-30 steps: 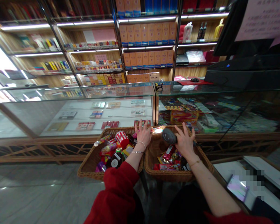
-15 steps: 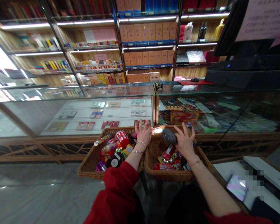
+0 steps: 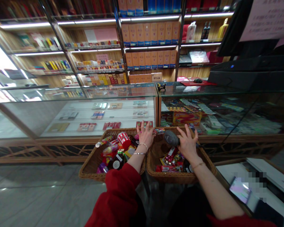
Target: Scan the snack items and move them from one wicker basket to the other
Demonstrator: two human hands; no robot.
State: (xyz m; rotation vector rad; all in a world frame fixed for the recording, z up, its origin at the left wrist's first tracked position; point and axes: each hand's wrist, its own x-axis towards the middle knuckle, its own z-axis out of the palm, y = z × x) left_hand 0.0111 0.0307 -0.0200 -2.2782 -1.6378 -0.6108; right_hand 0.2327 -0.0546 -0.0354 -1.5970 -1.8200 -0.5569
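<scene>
My right hand (image 3: pixel 188 143) grips a dark handheld barcode scanner (image 3: pixel 171 138), its head turned left over the right wicker basket (image 3: pixel 183 179). Between thumb and fingers, my left hand (image 3: pixel 145 137) pinches a small shiny packet (image 3: pixel 159 130) with a colourful wrapper, in front of the scanner's head. Its exact kind is too small to tell. Below my left forearm, the left wicker basket (image 3: pixel 84 168) holds mixed snacks, among them a red-and-white striped tub (image 3: pixel 124 140) and a dark round jar (image 3: pixel 115 161). Several wrapped packets (image 3: pixel 170 155) lie in the right basket.
A glass display counter (image 3: pixel 156 108) runs just beyond the baskets, with shelves of boxes (image 3: pixel 146 33) behind it. At the right are a monitor (image 3: pixel 235 30) on the counter and a phone (image 3: pixel 240 190) on a low surface.
The bright scanner light that lit up the packet half a second ago is off now. Both hands and the baskets stay nearly in place.
</scene>
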